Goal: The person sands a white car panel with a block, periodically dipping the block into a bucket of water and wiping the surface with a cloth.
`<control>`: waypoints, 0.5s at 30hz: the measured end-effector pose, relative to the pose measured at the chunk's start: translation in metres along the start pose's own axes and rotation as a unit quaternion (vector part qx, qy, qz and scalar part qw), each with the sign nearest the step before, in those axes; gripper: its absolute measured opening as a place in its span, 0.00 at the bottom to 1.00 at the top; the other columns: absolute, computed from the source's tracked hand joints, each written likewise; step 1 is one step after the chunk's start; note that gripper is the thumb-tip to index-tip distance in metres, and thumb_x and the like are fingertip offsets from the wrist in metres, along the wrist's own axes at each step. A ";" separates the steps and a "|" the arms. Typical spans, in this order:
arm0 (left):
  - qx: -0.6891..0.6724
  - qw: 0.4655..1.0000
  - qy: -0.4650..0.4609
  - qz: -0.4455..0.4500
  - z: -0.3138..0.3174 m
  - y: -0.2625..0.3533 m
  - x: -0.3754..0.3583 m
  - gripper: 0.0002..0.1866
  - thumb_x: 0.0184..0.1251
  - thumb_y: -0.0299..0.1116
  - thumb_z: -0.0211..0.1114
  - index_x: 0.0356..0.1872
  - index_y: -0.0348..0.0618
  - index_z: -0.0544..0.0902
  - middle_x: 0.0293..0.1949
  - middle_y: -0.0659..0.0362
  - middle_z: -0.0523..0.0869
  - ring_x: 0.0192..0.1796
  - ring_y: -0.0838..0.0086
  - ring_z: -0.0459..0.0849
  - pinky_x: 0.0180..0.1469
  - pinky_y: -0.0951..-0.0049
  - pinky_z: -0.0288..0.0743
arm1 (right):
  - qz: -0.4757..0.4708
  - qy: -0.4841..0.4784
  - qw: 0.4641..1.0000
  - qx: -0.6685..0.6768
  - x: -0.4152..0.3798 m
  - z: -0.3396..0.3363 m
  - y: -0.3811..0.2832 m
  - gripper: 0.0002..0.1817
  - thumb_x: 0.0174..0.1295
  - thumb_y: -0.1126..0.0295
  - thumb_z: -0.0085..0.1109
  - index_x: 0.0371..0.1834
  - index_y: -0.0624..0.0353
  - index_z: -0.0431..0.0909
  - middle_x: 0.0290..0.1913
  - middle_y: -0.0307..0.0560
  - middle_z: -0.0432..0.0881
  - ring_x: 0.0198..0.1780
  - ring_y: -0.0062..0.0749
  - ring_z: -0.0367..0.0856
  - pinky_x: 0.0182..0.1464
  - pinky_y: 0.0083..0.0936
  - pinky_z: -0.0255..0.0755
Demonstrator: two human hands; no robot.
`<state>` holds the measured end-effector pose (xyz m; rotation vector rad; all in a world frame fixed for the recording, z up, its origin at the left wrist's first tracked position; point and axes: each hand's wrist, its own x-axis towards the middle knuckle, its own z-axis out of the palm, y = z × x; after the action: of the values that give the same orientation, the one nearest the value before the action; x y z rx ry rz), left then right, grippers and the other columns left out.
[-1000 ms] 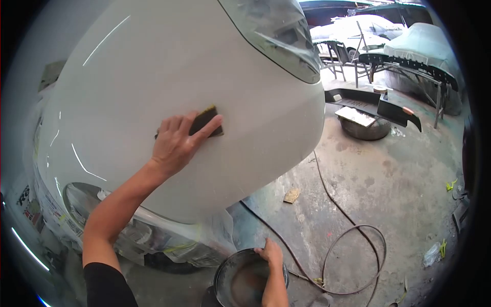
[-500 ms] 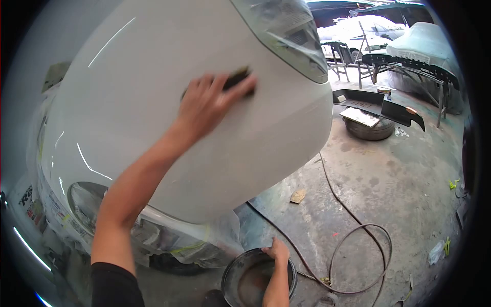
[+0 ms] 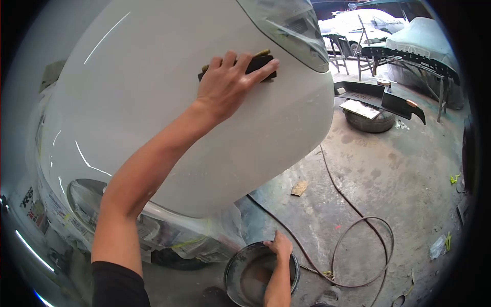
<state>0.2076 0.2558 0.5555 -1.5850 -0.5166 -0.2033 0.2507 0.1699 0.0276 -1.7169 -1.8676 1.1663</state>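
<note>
Black block [image 3: 258, 64] between left hand [image 3: 225, 86] and panel [image 3: 250, 138]

Smooth, glossy pale car panel [image 3: 153, 92], matt dark block [image 3: 260, 62], black plastic-looking bucket [image 3: 234, 273], rough, stained concrete floor [image 3: 368, 174]

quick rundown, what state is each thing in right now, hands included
left hand: closed on the dark block
dark block: held against the pale panel
pale panel: bright reflections at its left
right hand: gripping the bucket by its rim
bucket: upright, apparently murky liquid inside
hose: loosely looped on the floor
tyre: lying flat
white board: resting on the tyre
</note>
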 end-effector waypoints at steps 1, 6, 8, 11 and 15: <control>-0.030 1.000 -0.006 -0.003 -0.004 -0.004 -0.009 0.36 0.68 0.27 0.66 0.76 0.73 0.76 0.56 0.62 0.81 0.48 0.63 0.81 0.52 0.57 0.77 | -0.003 0.005 1.000 -0.003 0.001 -0.001 -0.001 0.45 0.55 0.44 0.79 0.73 0.55 0.75 0.65 0.58 0.85 0.67 0.53 0.83 0.65 0.48 0.78; -0.037 0.997 -0.052 -0.042 -0.049 -0.021 -0.134 0.38 0.56 0.29 0.80 0.71 0.69 0.83 0.58 0.61 0.84 0.51 0.64 0.82 0.56 0.60 0.74 | 0.013 -0.022 0.999 0.019 0.006 0.002 -0.003 0.44 0.55 0.45 0.79 0.72 0.55 0.76 0.63 0.58 0.86 0.66 0.54 0.84 0.64 0.47 0.79; -0.029 0.997 -0.061 -0.040 -0.055 -0.022 -0.135 0.38 0.55 0.28 0.81 0.70 0.68 0.84 0.59 0.60 0.84 0.52 0.65 0.82 0.56 0.60 0.74 | 0.019 -0.027 0.999 0.006 0.002 -0.002 -0.006 0.45 0.55 0.45 0.80 0.72 0.55 0.76 0.63 0.58 0.86 0.66 0.54 0.84 0.64 0.47 0.79; -0.022 1.000 0.007 -0.017 -0.009 -0.012 -0.034 0.34 0.64 0.32 0.75 0.73 0.70 0.79 0.54 0.62 0.83 0.50 0.64 0.82 0.54 0.62 0.74 | 0.008 -0.007 1.000 -0.004 0.004 0.004 -0.004 0.44 0.55 0.45 0.80 0.72 0.55 0.76 0.63 0.58 0.86 0.66 0.54 0.84 0.64 0.48 0.79; -0.047 0.999 0.002 -0.018 -0.013 -0.004 -0.026 0.35 0.64 0.32 0.75 0.73 0.68 0.79 0.54 0.62 0.83 0.50 0.64 0.81 0.54 0.61 0.75 | 0.014 -0.007 1.000 -0.017 0.002 -0.008 -0.007 0.44 0.56 0.46 0.79 0.72 0.55 0.76 0.63 0.58 0.86 0.66 0.53 0.84 0.64 0.47 0.79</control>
<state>0.1852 0.2383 0.5494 -1.6673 -0.5389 -0.2613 0.2513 0.1747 0.0374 -1.7628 -1.8875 1.1679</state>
